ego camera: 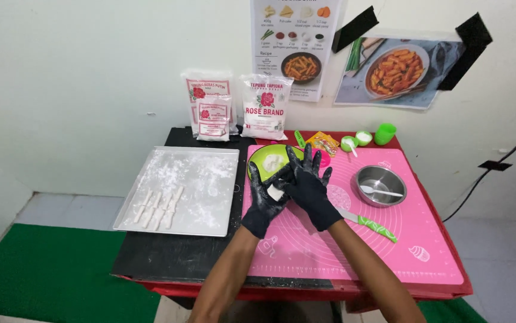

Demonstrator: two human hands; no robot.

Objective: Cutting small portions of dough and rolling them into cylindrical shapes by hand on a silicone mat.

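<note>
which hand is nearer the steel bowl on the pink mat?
Right. The right hand is just left of the steel bowl, pressed over the dough piece. The left hand cups that dough from farther left, nearer the floured tray.

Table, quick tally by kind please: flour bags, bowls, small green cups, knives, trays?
Flour bags: 3
Bowls: 2, green bowl and steel bowl
Small green cups: 3
Knife: 1
Tray: 1
Total: 10
Left hand and right hand, gloved, press a white dough piece between them.
</note>
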